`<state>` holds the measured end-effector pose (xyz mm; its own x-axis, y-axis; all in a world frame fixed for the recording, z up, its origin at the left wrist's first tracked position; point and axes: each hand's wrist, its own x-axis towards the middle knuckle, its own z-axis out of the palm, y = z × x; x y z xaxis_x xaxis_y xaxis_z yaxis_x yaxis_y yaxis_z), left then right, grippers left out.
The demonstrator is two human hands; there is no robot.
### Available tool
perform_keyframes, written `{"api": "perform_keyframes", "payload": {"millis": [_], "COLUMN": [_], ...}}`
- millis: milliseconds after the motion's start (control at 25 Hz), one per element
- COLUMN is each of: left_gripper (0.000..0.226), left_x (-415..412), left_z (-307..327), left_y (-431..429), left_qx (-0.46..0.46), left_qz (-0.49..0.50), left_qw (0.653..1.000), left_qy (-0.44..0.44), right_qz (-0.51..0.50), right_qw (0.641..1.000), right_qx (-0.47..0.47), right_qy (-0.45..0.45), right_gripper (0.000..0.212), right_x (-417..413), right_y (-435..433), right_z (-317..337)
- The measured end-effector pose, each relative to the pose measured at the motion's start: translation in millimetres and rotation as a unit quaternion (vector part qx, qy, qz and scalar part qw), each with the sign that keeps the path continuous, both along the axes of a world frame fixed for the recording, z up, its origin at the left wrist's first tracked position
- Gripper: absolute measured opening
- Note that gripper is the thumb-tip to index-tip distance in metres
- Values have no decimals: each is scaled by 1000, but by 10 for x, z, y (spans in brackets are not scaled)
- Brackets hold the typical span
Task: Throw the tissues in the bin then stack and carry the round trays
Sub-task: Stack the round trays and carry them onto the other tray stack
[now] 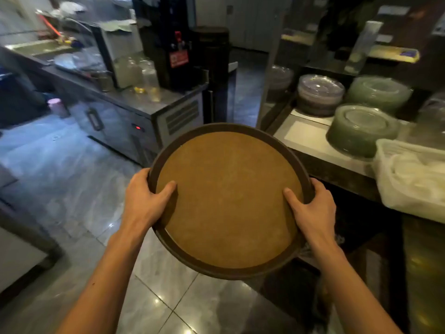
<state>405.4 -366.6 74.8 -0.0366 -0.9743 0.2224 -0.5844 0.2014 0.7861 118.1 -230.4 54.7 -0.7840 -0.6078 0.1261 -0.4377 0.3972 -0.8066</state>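
Observation:
A round brown tray [228,198] with a dark raised rim is held in the air in front of me, above the tiled floor. My left hand [144,198] grips its left rim, thumb lying on the tray's cork-coloured surface. On the opposite rim my right hand [313,210] holds the same way, thumb on top. The tray's surface is bare. I cannot tell whether more trays are stacked under it. No tissues and no bin show in this view.
A counter [310,145] on the right carries stacks of glass plates [361,128] and a white plastic tub [414,174]. A steel counter [134,102] at the left holds jars and a black dispenser [175,44]. An aisle of glossy floor tiles [245,92] runs ahead between them.

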Motion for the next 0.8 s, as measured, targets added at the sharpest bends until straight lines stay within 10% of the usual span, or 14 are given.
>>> {"api": "perform_keyframes", "payload": {"millis": [400,800], "left_gripper": [35,30], "left_x": [1688,1041], "left_z": [659,993], "left_y": [-450,-1909], "left_qx": [-22,-52], "left_qz": [195,263], "left_qw": [979,962], "left_qy": [53,51], "right_qz": [247,314], "right_qw": [967,944], "right_qx": [-63,-105], "right_qy": [-12,-18], "right_gripper": [62,54], "right_x": [1336,734], "right_y": [-1835,-3741], "right_z": [632,938]}}
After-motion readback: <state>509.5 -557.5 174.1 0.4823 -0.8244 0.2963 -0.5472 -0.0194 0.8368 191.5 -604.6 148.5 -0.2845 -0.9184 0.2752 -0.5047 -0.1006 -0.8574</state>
